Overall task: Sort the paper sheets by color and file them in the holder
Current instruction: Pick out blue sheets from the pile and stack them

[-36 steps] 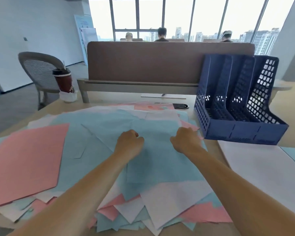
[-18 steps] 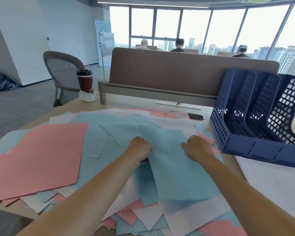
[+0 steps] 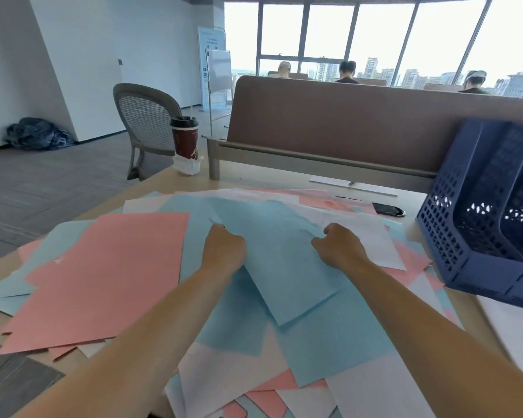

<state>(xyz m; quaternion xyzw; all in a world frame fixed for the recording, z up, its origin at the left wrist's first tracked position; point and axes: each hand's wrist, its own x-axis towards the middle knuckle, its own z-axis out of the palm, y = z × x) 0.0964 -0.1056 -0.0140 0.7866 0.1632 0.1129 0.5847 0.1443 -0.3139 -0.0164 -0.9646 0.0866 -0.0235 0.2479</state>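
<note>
as left hand and right hand grip its far end (fingers curled), the blue sheet points away, leaning left.

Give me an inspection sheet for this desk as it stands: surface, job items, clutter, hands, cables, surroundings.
Surface: light wooden table, mostly covered by paper.
Job's things: loose unsorted pile of blue, pink and white paper sheets; large pink sheet on the left; dark blue plastic mesh file holder on the right, no sheets seen in it.
Clutter: dark red paper cup with a black lid; crumpled white wad at its base; black phone near the holder.
Hands: left hand and right hand each grip the far edge of the top light-blue sheet.
Cables: nothing seen.
Surroundings: brown desk divider, grey mesh-back chair, three people seated by the windows.
</note>
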